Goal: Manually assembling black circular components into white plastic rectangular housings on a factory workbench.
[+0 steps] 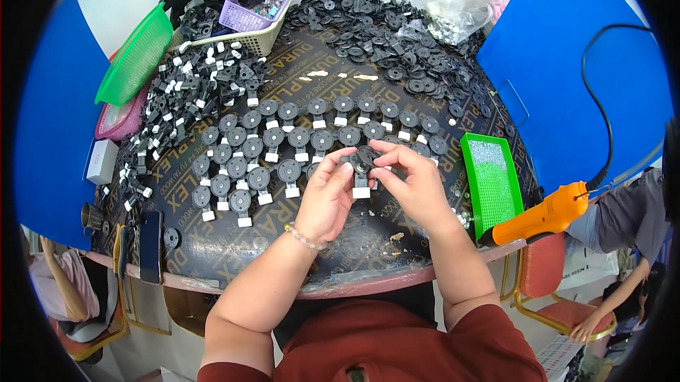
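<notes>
Between my two hands is a black plastic part with a white end block pointing toward me. The fingers of my left hand are closed around its left side. My right hand pinches a black disc at the top of that part, with thumb and fingers. Whether the disc is seated on the part I cannot tell. Around my hands, rows of black disc assemblies with white ends lie on the dark table, some hidden behind my fingers.
Loose black discs are heaped at the back. White-tipped parts pile up at left. A green tray of small metal pieces and an orange electric screwdriver with a cord are at right. A phone lies near the left edge.
</notes>
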The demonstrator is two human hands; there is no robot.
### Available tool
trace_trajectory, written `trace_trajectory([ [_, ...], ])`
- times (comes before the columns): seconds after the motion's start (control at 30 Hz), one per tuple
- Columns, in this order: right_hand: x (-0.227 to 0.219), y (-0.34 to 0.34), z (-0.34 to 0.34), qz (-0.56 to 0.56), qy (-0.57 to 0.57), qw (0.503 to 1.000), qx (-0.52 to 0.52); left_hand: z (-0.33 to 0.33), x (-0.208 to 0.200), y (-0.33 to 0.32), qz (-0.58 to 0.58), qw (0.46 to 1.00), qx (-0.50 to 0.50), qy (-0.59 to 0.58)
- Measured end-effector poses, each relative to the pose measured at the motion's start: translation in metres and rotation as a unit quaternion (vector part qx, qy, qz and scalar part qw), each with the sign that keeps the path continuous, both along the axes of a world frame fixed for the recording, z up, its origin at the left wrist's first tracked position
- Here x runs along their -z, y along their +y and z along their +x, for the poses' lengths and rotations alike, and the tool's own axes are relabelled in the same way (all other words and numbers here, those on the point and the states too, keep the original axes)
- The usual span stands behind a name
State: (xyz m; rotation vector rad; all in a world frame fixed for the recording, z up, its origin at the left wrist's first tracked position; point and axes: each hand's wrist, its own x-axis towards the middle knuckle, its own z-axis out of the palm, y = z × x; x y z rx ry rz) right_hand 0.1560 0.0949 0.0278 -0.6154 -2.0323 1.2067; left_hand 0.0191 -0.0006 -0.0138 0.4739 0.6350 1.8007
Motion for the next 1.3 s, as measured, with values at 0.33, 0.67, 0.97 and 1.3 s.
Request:
trace_trajectory([
  [0.33,0.001,0.001,0.005,0.168,-0.018,0.986,0.003,-0.003,0.009,-0.004,-0.033,0.997,-0.007,0.075],
  [0.67,0.001,-0.001,0.009,0.161,-0.061,0.985,-0.028,0.001,0.008,-0.002,-0.023,0.998,0.013,0.060],
  [0.97,-0.006,-0.001,0.012,0.193,-0.077,0.978,-0.030,-0.002,0.013,-0.003,0.013,0.998,0.061,0.011],
  [1.3,-0.010,-0.001,0.015,0.174,-0.079,0.980,-0.047,0.005,0.015,-0.005,0.021,0.998,0.059,0.014],
])
